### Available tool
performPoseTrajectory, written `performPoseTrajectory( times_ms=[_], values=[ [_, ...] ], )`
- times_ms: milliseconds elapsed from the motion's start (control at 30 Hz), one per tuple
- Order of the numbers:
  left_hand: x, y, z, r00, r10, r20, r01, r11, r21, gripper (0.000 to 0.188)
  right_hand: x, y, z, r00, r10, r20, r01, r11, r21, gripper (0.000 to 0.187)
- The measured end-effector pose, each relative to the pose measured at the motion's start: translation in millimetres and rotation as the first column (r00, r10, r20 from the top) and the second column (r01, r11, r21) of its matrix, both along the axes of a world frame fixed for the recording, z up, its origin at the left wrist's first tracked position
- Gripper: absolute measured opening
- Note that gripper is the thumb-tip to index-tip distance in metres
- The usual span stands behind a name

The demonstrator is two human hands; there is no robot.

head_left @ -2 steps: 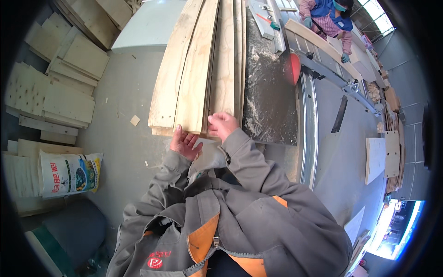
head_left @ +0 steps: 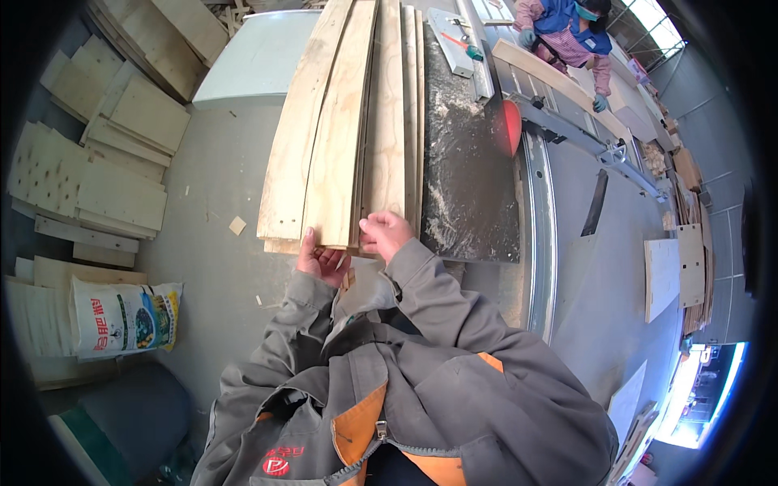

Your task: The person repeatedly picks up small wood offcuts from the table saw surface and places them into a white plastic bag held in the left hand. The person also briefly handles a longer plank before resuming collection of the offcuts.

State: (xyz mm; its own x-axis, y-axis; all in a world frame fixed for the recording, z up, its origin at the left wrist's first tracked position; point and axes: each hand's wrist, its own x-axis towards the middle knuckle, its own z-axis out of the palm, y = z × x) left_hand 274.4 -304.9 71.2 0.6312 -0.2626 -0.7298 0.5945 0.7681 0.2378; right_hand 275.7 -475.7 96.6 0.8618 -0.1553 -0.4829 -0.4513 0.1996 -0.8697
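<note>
Long pale wooden planks lie stacked side by side in front of me. The top wooden plank (head_left: 334, 162) in the middle ends at my hands. My left hand (head_left: 326, 263) is at its near end, thumb up against the edge and curled fingers tucked underneath. Beside its near right corner, my right hand (head_left: 387, 235) is closed, fingers bent together over the near end of the neighbouring plank (head_left: 384, 121). Whatever lies between those fingers is hidden. A wider plank (head_left: 296, 138) rests along the left.
Right of the planks is a dusty dark tabletop (head_left: 470, 178), with a red round guard (head_left: 510, 127) and metal rail (head_left: 539, 235). A co-worker (head_left: 571, 36) handles a long board (head_left: 559, 85) at the far right. Boards (head_left: 121, 186) and a printed sack (head_left: 128, 316) stand left.
My left fingers have curled in under the plank's end. Both hands and the planks sit slightly lower in the picture, as the view has shifted a little.
</note>
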Motion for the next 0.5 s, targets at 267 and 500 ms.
performPoseTrajectory(
  times_ms=[267,500],
  values=[
    [0.4,-12.1,44.1,0.997,-0.003,0.075,-0.006,0.994,0.111,0.051,7.6,-18.6,24.9,0.992,0.126,0.008,-0.126,0.984,0.129,0.054],
    [-6.1,-30.6,75.7,0.990,-0.035,0.139,0.018,0.992,0.124,0.044,55.5,-7.4,58.2,0.948,-0.079,0.308,-0.015,0.957,0.291,0.077]
  ],
)
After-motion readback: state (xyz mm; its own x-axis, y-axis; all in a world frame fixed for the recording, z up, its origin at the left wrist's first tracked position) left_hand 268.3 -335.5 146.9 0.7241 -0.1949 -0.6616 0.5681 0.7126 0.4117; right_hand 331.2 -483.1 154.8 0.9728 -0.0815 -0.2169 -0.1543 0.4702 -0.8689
